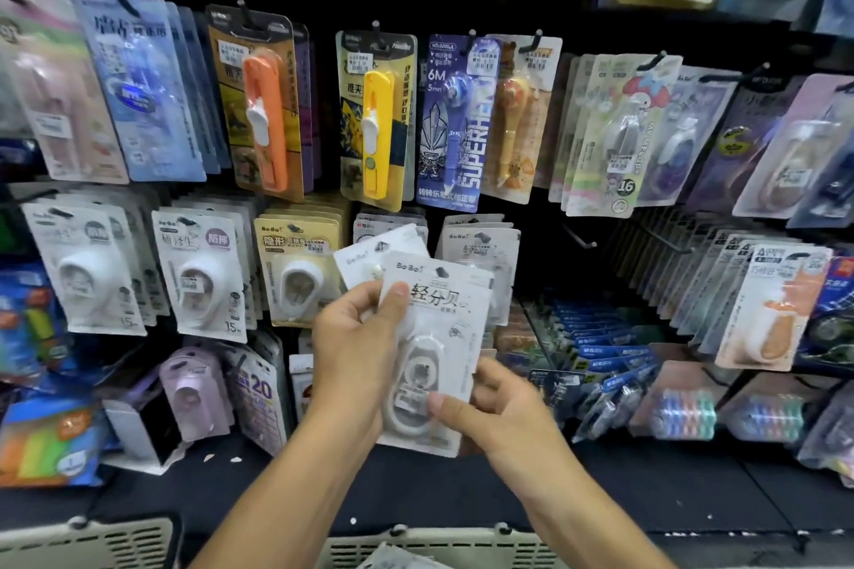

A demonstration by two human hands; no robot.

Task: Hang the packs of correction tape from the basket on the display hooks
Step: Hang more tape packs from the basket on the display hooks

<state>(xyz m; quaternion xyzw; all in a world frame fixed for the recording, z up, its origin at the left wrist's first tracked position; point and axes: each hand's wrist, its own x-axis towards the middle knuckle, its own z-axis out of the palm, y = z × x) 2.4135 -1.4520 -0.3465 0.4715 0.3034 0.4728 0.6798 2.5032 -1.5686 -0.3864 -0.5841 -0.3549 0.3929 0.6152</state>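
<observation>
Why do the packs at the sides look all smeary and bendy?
Head view: its wide lens bows the edges, so the pale pink pack at far left leans and blurs; the white correction-tape pack, held by left hand and right hand, is sharper; glare streaks the orange tape pack.

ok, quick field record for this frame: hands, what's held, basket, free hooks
left hand: grips the fanned white packs near their top, thumb on the front pack
right hand: pinches the front pack's lower right edge
held packs: at least two, in front of the middle row, not on a hook
basket: bottom edge of view, rim visible
free hooks: bare hook right of the hanging white packs
</observation>
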